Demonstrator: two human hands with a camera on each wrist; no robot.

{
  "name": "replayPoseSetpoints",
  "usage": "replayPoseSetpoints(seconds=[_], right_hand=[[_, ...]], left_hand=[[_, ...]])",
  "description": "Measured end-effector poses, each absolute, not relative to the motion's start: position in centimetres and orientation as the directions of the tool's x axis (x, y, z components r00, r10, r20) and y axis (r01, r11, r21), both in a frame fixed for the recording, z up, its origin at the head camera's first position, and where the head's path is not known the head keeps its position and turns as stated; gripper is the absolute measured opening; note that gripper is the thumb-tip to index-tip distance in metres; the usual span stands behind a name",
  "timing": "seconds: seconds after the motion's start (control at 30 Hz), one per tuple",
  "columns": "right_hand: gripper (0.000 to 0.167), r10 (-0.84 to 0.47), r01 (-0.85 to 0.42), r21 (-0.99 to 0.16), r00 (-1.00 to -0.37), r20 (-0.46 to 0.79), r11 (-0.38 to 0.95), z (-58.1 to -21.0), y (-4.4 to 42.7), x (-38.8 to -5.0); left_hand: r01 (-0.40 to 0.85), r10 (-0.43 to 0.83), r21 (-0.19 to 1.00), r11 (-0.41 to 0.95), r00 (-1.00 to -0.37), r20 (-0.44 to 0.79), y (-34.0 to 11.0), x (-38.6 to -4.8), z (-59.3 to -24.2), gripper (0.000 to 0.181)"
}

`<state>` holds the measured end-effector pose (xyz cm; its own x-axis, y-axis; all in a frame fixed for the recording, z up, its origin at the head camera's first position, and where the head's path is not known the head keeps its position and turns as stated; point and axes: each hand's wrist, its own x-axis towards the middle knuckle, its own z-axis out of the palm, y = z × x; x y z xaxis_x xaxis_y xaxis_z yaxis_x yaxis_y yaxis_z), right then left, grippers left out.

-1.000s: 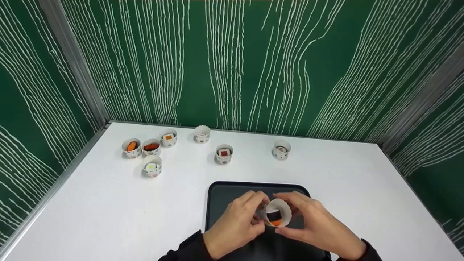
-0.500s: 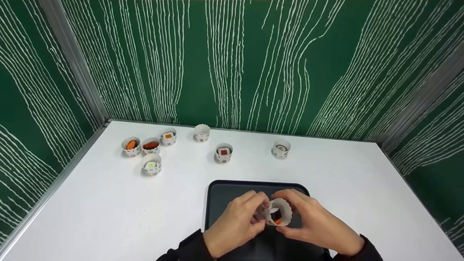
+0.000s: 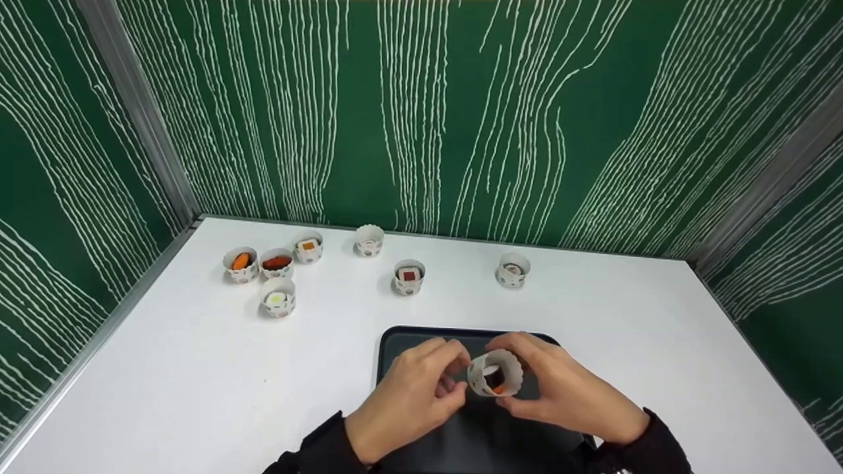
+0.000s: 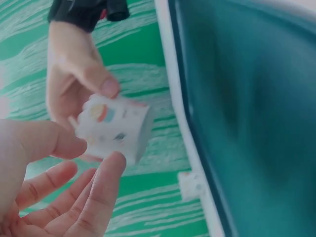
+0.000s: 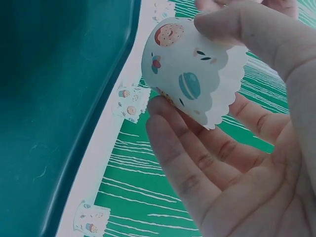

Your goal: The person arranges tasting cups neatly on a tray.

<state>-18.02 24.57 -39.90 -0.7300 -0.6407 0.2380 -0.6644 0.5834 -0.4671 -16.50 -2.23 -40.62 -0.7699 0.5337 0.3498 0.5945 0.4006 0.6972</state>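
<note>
A scalloped white paper baking cup [image 3: 479,376] with printed treats sits between my hands over the dark tray [image 3: 398,339]. Inside it lies a small sushi piece [image 3: 494,378], black, white and orange. My right hand [image 3: 570,388] holds the cup, thumb on one side and fingers on the other, with its mouth tilted toward me. Beside the cup, my left hand [image 3: 411,395] is a little apart, its fingers loosely bent around nothing. The right wrist view shows the cup [image 5: 190,69] pinched by the right thumb and fingers. In the left wrist view, left fingertips [image 4: 117,160] hover near the cup.
Several similar cups with sushi pieces stand at the back left of the white table, among them one with a yellow-green centre [image 3: 278,303]. A red-centred piece sits in a cup [image 3: 409,278] behind the tray; another cup [image 3: 512,271] stands right. Green walls [image 3: 355,118] enclose the table.
My left hand has let go of the cup and drawn left, leaving a gap. My right hand has moved slightly up and left with the cup. The sushi piece stays inside.
</note>
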Motion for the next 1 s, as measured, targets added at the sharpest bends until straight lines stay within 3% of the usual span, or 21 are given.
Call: replayPoseSetpoints(seconds=[0.23, 0.63, 1.0], right_hand=[[0.058, -0.663, -0.697, -0.434, -0.703, 0.258, 0.571, -39.8, 23.6, -19.8], [0.048, -0.704, -0.7, -0.445, -0.684, 0.191, 0.559, -40.6, 20.2, -23.5], [0.055, -0.72, -0.668, -0.462, -0.688, 0.085, 0.584, -41.8, 16.2, -26.2]], left_hand=[[0.617, 0.504, 0.684, 0.39, -0.764, 0.403, -5.0, -17.0, -37.8, 0.024], [0.649, 0.322, 0.641, 0.409, -0.76, 0.564, -9.0, -17.1, -34.7, 0.032], [0.613, 0.267, 0.654, 0.443, -0.787, 0.557, -10.1, -17.1, -33.7, 0.033]])
